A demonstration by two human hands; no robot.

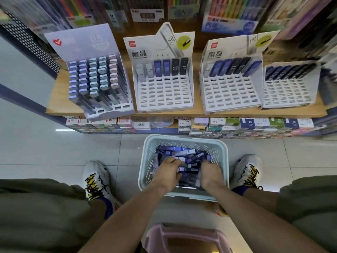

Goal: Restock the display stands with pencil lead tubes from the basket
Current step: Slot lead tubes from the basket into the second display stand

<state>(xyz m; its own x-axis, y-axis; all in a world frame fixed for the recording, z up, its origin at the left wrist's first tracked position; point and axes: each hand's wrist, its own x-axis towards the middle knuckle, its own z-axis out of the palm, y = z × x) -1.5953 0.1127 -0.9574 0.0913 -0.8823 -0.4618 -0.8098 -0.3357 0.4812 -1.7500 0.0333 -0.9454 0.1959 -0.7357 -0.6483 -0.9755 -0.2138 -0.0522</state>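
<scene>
The left hand's fingers curl down among the pencil lead tubes and seem to close on some of them, a ring showing on one finger; the right hand's fingers are buried in the same heap, so whether they grip anything cannot be told. Left hand and right hand sit side by side inside one pale blue perforated basket, which rests on the tiled floor between two white sneakers. The tubes — dark blue, purple and black — lie jumbled and overlapping, too tangled to count. Beyond the basket, four display stands line a wooden shelf: the leftmost stand is nearly full of pastel-capped tubes in five columns, the second stand holds six tubes in its back row, the third stand about six, and the fourth stand — blurred at the frame's edge — a back row that cannot be counted. A pink stool is cut off at the bottom.
</scene>
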